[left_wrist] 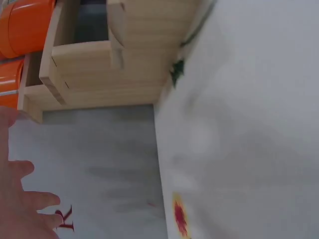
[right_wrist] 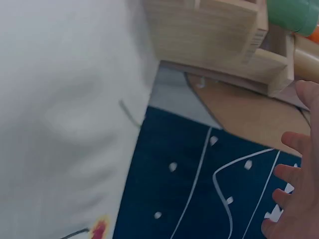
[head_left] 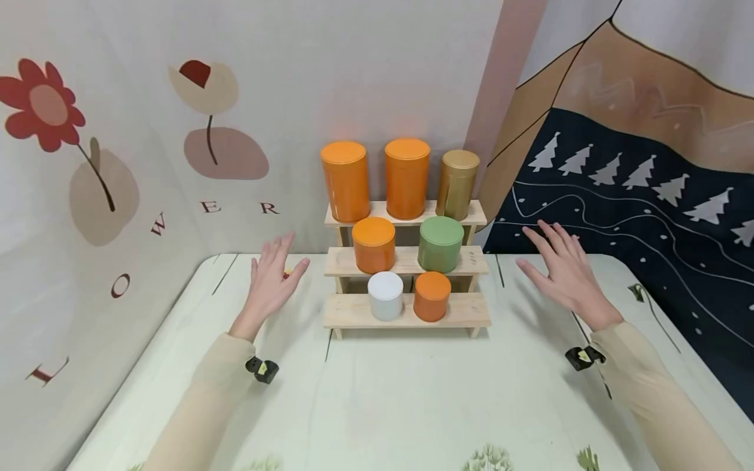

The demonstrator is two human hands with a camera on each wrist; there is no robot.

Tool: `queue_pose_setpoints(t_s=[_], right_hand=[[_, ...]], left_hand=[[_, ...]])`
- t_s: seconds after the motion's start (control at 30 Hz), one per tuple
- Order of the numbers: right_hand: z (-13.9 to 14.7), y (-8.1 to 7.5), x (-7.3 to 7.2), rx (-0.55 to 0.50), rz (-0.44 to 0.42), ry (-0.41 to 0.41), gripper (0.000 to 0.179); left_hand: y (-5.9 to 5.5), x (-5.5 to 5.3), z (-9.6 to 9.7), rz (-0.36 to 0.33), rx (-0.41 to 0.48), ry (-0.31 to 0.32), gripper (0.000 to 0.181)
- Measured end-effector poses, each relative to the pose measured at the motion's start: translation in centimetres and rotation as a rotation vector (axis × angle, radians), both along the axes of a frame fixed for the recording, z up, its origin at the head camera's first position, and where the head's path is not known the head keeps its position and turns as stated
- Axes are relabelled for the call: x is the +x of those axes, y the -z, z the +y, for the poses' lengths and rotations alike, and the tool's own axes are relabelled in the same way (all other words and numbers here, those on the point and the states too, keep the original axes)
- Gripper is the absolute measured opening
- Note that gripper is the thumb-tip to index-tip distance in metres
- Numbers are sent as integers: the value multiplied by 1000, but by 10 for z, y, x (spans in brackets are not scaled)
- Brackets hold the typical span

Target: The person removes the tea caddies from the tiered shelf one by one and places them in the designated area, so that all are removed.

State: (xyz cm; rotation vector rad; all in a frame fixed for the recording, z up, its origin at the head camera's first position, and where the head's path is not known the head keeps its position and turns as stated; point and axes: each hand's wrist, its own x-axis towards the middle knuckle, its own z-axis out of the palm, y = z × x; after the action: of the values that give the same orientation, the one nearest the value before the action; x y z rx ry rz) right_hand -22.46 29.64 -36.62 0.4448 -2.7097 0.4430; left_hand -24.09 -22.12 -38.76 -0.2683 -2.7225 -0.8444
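My left hand (head_left: 269,281) hovers left of a three-step wooden stand (head_left: 406,318), its fingers extended and holding nothing. On the other side, my right hand (head_left: 564,271) is held up the same way, fingers spread apart from the stand. Two tall orange canisters (head_left: 346,183) and a tall gold canister (head_left: 457,185) stand on the top step. The middle step carries a shorter orange canister (head_left: 374,245) and a green canister (head_left: 441,244). On the lowest step sit a small white canister (head_left: 385,297) and a small orange canister (head_left: 432,297).
The stand is at the back of a table with a pale cloth (head_left: 383,392). A light curtain with flower prints (head_left: 294,85) hangs behind and to the left. At the right hangs a dark cloth with white tree shapes (head_left: 618,209). Each wrist wears a small black camera (head_left: 262,369).
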Motion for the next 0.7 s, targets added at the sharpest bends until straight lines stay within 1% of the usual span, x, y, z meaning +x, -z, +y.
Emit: queue_pose_setpoints(t_s=[0.1,0.17,0.23,0.33,0.5,0.6,0.7], right_hand=[[-7,-8,-4,-30,25,-17,65],[-12,-14,-7,-50,46,-32,64],[-17,-19,-11,-65,67,-44,63],[-23,-27,-16,-87,93,-60,61],[-33,-38,-22,-123,119,-77,59],[-37,-45,-26,-136,135,-88,58],[-43,-51,-31,-157,154,-105,56]], left_hand=[[-3,-8,9,25,91,74,65],[-6,-14,15,39,126,123,63],[-8,-19,21,41,157,156,63],[-12,-25,30,27,181,167,62],[-17,-32,43,-2,277,178,59],[-17,-35,50,-21,316,178,58],[-16,-37,54,-41,333,171,56]])
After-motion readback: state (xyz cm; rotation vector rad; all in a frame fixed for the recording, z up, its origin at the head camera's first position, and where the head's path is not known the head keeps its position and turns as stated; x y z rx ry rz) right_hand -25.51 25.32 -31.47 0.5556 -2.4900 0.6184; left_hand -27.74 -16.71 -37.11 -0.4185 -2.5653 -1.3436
